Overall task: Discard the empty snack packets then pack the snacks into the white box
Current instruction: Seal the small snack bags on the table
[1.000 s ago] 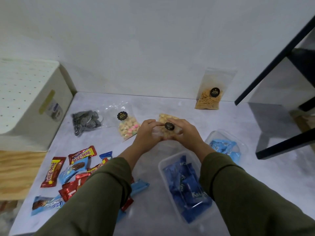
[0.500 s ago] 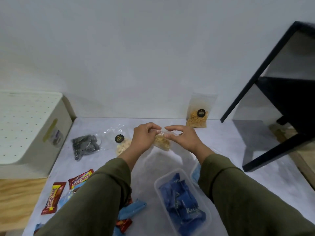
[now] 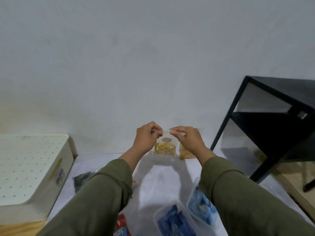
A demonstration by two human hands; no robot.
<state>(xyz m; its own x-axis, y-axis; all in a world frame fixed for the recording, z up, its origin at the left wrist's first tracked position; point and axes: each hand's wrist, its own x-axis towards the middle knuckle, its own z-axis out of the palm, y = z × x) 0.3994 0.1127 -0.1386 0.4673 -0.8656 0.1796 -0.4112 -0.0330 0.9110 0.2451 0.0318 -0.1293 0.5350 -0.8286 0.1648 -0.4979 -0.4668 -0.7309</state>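
Note:
A clear snack bag point(image 3: 165, 147) with yellow-brown pieces hangs upright in the air above the table. My left hand point(image 3: 147, 138) pinches its top left corner and my right hand point(image 3: 187, 139) pinches its top right corner. The white box point(image 3: 30, 174) with a perforated lid stands at the left. A second bag of yellow sticks point(image 3: 186, 152) leans on the wall behind my right hand, partly hidden. Near the bottom edge stand a clear tub with dark blue packets point(image 3: 172, 222) and a clear tub with light blue packets point(image 3: 201, 205).
A black metal-framed glass side table point(image 3: 265, 130) stands at the right. A bag of dark striped snacks point(image 3: 81, 180) lies beside my left sleeve. A red wrapper point(image 3: 121, 222) peeks out at the bottom. The grey table point(image 3: 160, 183) meets the wall at the back.
Both hands have lifted the snack bag off the table to hang upright, moving from gripping its body to pinching its top corners. The camera has tilted up, hiding most wrappers.

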